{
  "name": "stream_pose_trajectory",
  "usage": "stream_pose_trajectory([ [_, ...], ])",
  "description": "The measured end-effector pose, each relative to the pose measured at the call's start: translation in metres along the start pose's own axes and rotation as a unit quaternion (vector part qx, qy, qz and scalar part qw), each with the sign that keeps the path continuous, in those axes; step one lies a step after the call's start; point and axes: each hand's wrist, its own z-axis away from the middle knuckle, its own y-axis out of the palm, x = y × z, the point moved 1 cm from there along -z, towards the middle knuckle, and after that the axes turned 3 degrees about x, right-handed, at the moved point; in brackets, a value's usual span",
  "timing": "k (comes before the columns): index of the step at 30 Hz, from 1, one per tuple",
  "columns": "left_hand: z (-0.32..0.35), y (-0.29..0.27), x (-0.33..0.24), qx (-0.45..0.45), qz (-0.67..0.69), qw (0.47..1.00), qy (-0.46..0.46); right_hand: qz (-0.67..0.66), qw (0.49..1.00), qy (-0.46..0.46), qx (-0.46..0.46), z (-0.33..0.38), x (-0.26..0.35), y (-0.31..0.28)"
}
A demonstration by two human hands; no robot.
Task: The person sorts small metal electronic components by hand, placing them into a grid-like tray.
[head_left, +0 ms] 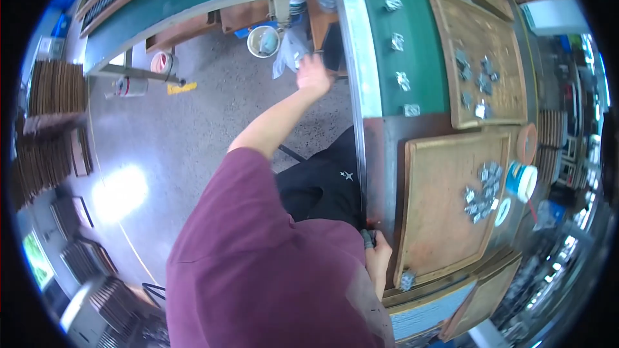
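Note:
My left arm stretches forward, and my left hand [314,75] is over the floor beside the long bench. Its fingers point away from me, a little apart, right by a clear plastic bag [290,56]; I see nothing plainly gripped in them. Close to my body at the bench's edge, my right hand [379,255] is closed round a small grey-green ribbed object [368,238], partly hidden by my fingers and shirt. Past that hand lies a wooden tray [438,203] with a cluster of small silvery metal parts [485,190] at its far side.
More silvery parts [397,42] stand in a row on the green bench top [422,58], beside another wooden tray [445,58]. A blue-and-white tub [521,180] stands behind the near tray. A white bucket [263,41] sits under the second table [138,29]. Cardboard stacks [57,88] stand left.

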Motion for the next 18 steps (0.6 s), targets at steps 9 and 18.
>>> stream_pose_trajectory([
  [9, -0.049, 0.029, -0.014, 0.029, 0.045, 0.991, -0.125, -0.035, 0.994, 0.105, -0.022, -0.003, -0.009, 0.012],
  [18, -0.034, 0.014, 0.004, -0.003, 0.002, 0.993, -0.12, -0.006, 0.993, 0.108, -0.044, -0.014, 0.01, 0.005],
])
